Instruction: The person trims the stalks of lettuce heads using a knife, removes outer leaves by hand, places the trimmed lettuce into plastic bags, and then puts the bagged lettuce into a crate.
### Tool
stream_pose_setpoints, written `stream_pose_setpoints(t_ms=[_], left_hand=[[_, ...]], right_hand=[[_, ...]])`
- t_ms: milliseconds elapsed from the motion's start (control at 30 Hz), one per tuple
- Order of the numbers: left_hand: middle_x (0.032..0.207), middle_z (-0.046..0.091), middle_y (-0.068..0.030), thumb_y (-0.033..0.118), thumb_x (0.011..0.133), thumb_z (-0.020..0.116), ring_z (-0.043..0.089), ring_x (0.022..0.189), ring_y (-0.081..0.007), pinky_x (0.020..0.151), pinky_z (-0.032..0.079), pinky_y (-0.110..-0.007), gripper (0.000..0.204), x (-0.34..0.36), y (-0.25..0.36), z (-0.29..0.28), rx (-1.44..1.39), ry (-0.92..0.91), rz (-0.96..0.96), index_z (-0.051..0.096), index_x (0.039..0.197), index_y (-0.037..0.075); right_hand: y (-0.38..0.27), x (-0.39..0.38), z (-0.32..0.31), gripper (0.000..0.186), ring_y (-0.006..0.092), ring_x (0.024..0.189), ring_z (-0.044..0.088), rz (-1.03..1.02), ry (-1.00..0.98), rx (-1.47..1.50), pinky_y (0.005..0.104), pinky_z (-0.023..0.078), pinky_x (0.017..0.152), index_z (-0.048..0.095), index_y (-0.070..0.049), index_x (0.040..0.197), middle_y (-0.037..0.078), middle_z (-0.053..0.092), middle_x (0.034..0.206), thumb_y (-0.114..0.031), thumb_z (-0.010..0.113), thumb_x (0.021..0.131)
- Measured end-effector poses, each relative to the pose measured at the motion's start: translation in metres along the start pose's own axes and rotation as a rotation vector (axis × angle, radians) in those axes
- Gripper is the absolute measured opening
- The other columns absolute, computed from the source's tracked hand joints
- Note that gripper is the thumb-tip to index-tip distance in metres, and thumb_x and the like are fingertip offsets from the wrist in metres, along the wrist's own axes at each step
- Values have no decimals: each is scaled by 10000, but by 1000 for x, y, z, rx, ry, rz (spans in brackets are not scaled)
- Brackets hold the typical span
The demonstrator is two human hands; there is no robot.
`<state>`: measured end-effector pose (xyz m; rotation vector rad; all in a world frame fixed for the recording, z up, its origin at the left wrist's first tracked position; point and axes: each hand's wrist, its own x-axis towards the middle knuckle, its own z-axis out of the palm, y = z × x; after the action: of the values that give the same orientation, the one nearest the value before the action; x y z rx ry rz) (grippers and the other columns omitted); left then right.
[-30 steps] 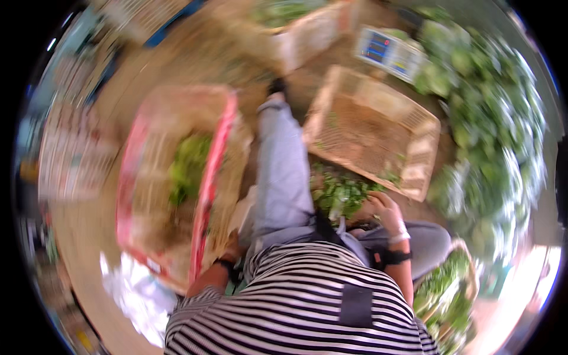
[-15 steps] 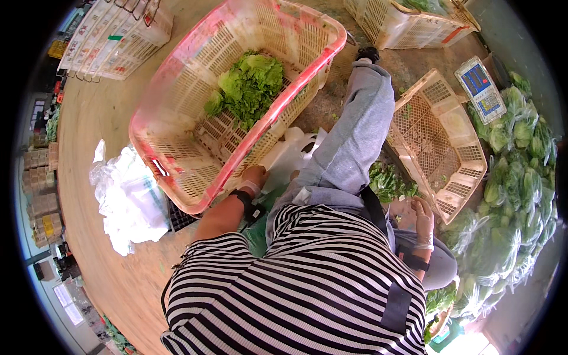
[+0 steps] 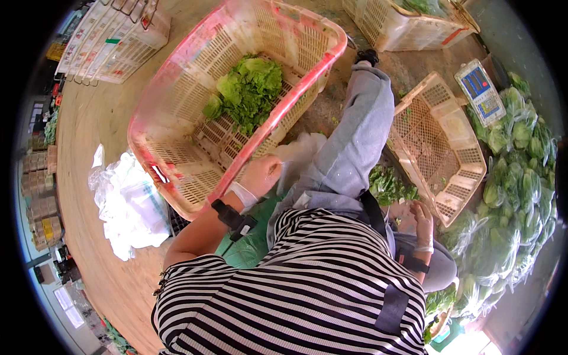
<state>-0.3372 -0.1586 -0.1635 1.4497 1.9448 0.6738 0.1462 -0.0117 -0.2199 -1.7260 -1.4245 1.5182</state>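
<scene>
Beside the near wall of a large pink-rimmed crate (image 3: pixel 236 171), my gloved left hand (image 3: pixel 263 173) is closed on a whitish plastic bag (image 3: pixel 300 152). The bag is blurred and lies against my grey trouser leg. A small heap of green lettuce (image 3: pixel 251 89) rests on that crate's slatted bottom. My right hand (image 3: pixel 422 221), also gloved, hangs open at my right side with nothing visible in it. It is close to the near corner of a tilted beige crate (image 3: pixel 438 195). Loose green leaves (image 3: pixel 387 184) lie between my leg and this crate.
White plastic bags (image 3: pixel 130 201) are piled at the left. Many bagged greens (image 3: pixel 515 189) stand heaped along the right, below a scale with a blue panel (image 3: pixel 480 92). Stacked white crates (image 3: pixel 112 41) stand far left, another crate (image 3: pixel 408 26) far right.
My left hand has risen forward along the crate's rim from lower down, bringing the plastic bag up with it. The right hand has barely moved.
</scene>
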Motion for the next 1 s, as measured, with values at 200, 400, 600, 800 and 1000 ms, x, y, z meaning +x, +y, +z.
stream_pose_setpoints(t_ms=[200,400,600,800,1000], left_hand=[[709,538,-37,129,904,503,506,649,-149,619,421,-271,145,37,100,21,-1008,-520,317,534,805,27],[679,512,-84,132,895,511,476,628,-178,618,403,-315,160,49,148,83,-688,-624,756,524,778,24],[683,533,-66,134,913,524,503,643,-157,619,401,-295,187,52,141,74,-877,-666,773,528,760,28],[681,576,-35,58,871,594,523,645,-116,606,422,-268,108,69,169,62,-1257,-910,784,575,776,10],[696,564,-72,136,734,647,581,654,-267,596,453,-364,99,95,180,14,-732,-293,1085,577,717,69]], right_hand=[[-118,-21,60,500,169,931,597,-152,-235,26,294,445,835,570,-36,1209,67,644,1021,-449,448,954],[-171,12,140,406,186,875,591,-828,-933,-682,312,466,758,617,-13,1041,91,639,958,-384,539,895],[-183,-8,140,191,83,725,543,-248,-943,-352,249,452,626,618,-28,796,11,598,753,-216,650,797],[-189,-19,88,272,193,798,577,-1040,-498,-578,330,488,699,593,-34,922,73,574,933,-179,728,736],[-225,-55,36,330,212,1031,535,-645,182,239,402,485,872,540,-48,1136,97,529,1135,-213,591,855]])
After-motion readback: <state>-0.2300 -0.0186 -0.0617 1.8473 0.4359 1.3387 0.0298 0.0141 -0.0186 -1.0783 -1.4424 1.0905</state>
